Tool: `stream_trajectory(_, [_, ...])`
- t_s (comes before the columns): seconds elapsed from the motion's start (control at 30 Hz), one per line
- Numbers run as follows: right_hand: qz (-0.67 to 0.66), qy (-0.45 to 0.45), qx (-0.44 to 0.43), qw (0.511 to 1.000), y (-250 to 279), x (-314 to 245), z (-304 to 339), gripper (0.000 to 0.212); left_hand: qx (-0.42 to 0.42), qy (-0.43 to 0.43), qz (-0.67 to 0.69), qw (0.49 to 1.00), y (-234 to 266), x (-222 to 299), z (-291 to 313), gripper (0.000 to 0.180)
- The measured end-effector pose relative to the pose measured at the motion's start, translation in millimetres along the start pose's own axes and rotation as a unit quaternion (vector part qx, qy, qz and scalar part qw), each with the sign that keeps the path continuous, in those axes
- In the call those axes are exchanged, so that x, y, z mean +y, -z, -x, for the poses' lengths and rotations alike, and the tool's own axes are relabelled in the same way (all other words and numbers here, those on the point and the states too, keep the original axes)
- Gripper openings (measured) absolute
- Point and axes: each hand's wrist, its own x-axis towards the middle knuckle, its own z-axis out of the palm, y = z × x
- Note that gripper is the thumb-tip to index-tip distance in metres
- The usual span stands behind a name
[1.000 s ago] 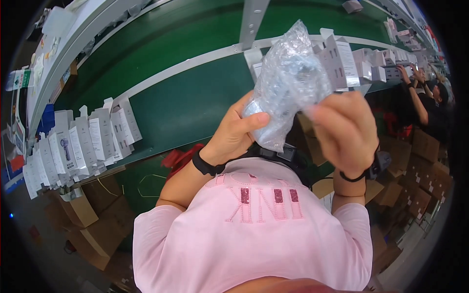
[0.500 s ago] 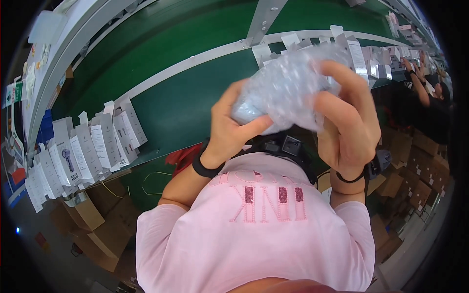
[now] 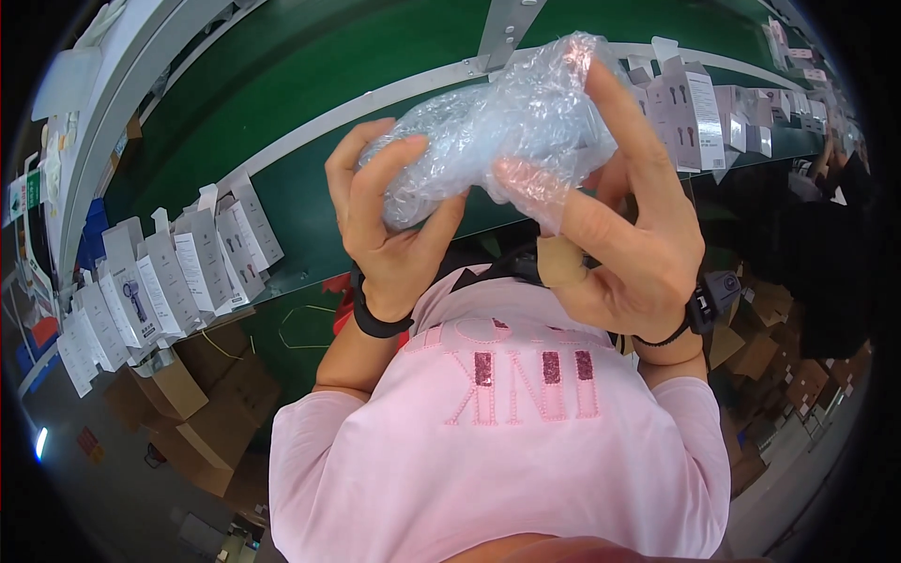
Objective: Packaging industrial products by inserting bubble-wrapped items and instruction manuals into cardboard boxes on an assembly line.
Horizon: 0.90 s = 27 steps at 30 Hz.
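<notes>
Both hands are gripping the bubble wrap bundle (image 3: 497,122): left hand (image 3: 389,220) fingers curled over its left end, right hand (image 3: 624,239) pinching its right side.

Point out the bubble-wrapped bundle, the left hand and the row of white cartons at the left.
bubble-wrapped bundle (image 3: 497,127), head view, middle of the wrap.
left hand (image 3: 385,235), head view, palm.
white cartons (image 3: 160,277), head view, front face of one carton.

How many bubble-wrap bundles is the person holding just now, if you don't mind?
1. The bubble-wrap bundle is held up between the left hand and right hand, above the green conveyor. Nothing hidden, apparently.
</notes>
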Motion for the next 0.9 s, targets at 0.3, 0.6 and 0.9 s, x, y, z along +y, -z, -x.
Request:
stream_trajectory(0.3, [-0.045, 0.005, 0.149, 0.988, -4, 36, 19, 0.102, -0.067, 0.196, 0.155, 0.966, 2, 6, 11, 0.052])
stream_trajectory(0.6, [-0.508, -0.497, 0.190, 0.677, 36, 107, 124, 0.049, -0.265, 0.233, 0.106, 0.930, -94, -51, 43, 0.073])
stream_trajectory(0.9, [-0.406, -0.517, 0.006, 0.754, 70, 170, 126, 0.037, -0.265, 0.401, -0.175, 0.859, -199, -143, 92, 0.088])
